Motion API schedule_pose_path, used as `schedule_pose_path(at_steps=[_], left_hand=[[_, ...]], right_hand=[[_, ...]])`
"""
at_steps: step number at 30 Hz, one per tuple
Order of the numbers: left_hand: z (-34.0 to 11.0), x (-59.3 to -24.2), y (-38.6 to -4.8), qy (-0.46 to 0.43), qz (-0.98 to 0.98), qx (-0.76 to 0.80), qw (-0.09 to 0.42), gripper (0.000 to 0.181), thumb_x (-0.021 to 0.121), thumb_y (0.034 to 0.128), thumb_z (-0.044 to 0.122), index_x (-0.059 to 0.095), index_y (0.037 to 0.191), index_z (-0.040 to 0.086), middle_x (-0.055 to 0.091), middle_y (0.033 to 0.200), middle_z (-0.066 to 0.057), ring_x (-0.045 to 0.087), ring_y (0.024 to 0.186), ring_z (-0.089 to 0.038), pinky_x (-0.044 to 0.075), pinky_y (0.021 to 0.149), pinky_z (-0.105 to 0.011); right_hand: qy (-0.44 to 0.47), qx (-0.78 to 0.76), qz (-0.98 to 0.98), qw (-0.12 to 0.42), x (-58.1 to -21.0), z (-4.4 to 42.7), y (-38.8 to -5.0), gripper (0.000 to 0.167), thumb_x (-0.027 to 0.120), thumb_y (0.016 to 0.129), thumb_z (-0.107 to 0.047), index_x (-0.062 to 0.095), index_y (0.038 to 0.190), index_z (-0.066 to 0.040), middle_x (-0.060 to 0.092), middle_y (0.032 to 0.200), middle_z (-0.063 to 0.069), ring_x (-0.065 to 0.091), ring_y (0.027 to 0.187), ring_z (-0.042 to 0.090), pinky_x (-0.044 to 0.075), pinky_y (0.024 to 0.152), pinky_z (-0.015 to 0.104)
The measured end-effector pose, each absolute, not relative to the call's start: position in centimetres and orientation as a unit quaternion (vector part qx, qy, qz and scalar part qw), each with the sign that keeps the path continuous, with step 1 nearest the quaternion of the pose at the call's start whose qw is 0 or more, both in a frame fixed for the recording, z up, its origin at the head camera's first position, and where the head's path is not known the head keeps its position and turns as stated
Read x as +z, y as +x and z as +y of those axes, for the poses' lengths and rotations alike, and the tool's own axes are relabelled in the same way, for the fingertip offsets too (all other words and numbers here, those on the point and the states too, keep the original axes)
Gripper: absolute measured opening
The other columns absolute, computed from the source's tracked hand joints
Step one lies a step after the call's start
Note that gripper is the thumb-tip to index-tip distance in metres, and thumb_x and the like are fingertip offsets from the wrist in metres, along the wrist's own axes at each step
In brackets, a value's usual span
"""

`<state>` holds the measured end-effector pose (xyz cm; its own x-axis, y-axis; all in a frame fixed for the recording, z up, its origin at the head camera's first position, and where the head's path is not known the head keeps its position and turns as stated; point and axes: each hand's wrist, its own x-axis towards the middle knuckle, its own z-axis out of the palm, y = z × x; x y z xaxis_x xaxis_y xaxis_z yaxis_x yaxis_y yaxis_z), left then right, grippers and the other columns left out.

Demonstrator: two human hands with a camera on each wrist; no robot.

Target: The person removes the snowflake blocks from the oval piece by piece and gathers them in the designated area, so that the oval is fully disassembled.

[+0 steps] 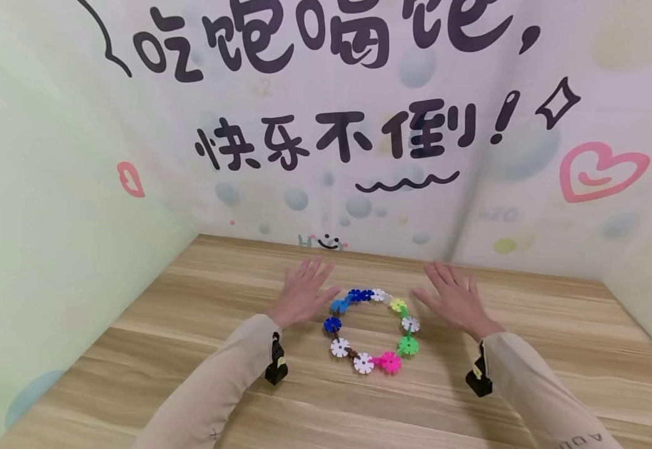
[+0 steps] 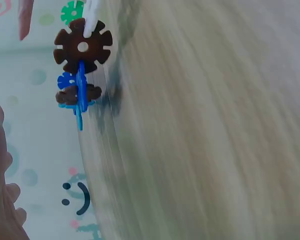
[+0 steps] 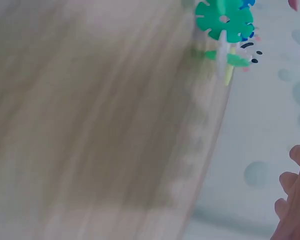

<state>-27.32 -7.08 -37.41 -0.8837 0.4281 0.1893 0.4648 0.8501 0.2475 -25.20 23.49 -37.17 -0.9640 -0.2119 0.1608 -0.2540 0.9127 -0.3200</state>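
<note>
Head vw: bright, soft shad. | L/R wrist: hazy, tabletop [image 2: 205,125] blurry, prob. out of focus

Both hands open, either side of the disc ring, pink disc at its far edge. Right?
No: the pink disc is at the near edge of the disc ring, per the head view. The left hand and right hand are open either side, as stated.

Disc ring [image 1: 391,368] on table [image 1: 359,411], between left grip [image 1: 302,297] and right grip [image 1: 456,300], backdrop [image 1: 393,84] behind
</note>
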Motion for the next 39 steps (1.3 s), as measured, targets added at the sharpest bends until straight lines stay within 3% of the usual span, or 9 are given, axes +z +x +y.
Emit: schedule_pose_path(at_steps=[9, 17, 26, 30, 39], left_hand=[[-4.3, -37.1, -27.9, -0.260, -0.957, -0.123, 0.050, 0.059, 0.031, 0.0915, 0.051, 0.024, 0.141, 0.018, 0.012, 0.146, -0.009, 0.009, 0.132, -0.031, 0.002, 0.100, -0.060], [-2.7, -37.7, -28.6, -0.276, -0.951, -0.137, 0.012, 0.059, 0.035, 0.0914, 0.049, 0.024, 0.141, 0.017, 0.013, 0.146, -0.010, 0.011, 0.132, -0.030, 0.011, 0.101, -0.057], [-2.0, -38.5, -29.4, -0.291, -0.936, -0.199, -0.019, 0.054, 0.050, 0.0897, 0.033, 0.034, 0.136, 0.012, 0.034, 0.136, -0.014, 0.032, 0.124, -0.029, 0.027, 0.101, -0.043], [-1.6, -38.9, -29.9, -0.276, -0.936, -0.218, -0.026, 0.049, 0.052, 0.0890, 0.032, 0.041, 0.132, 0.011, 0.043, 0.128, -0.010, 0.041, 0.116, -0.024, 0.035, 0.096, -0.037], [-1.2, -39.7, -30.6, -0.287, -0.929, -0.231, -0.037, 0.037, 0.055, 0.0877, 0.026, 0.056, 0.119, 0.006, 0.056, 0.113, -0.008, 0.047, 0.101, -0.021, 0.039, 0.088, -0.032]], right_hand=[[0.147, 0.178, -0.971, 0.061, -37.4, 21.0, -27.0, 0.071, 0.038, 0.088, -0.054, 0.022, 0.140, -0.008, 0.015, 0.145, 0.016, 0.005, 0.131, 0.037, -0.005, 0.096, 0.064], [0.178, 0.204, -0.961, 0.059, -38.1, 19.2, -28.3, 0.065, 0.049, 0.088, -0.042, 0.030, 0.137, -0.003, 0.026, 0.140, 0.019, 0.017, 0.128, 0.039, 0.006, 0.096, 0.065], [0.187, 0.281, -0.940, -0.049, -38.5, 18.3, -29.2, 0.056, 0.052, 0.089, -0.032, 0.037, 0.131, 0.003, 0.041, 0.129, 0.023, 0.039, 0.116, 0.039, 0.033, 0.094, 0.050], [0.185, 0.300, -0.934, -0.055, -38.7, 18.1, -29.6, 0.050, 0.056, 0.088, -0.024, 0.043, 0.125, 0.006, 0.050, 0.119, 0.024, 0.050, 0.106, 0.035, 0.042, 0.088, 0.044], [0.191, 0.328, -0.923, -0.059, -38.8, 17.5, -29.9, 0.039, 0.060, 0.085, -0.017, 0.053, 0.114, 0.008, 0.060, 0.096, 0.015, 0.056, 0.087, 0.024, 0.048, 0.074, 0.034]])
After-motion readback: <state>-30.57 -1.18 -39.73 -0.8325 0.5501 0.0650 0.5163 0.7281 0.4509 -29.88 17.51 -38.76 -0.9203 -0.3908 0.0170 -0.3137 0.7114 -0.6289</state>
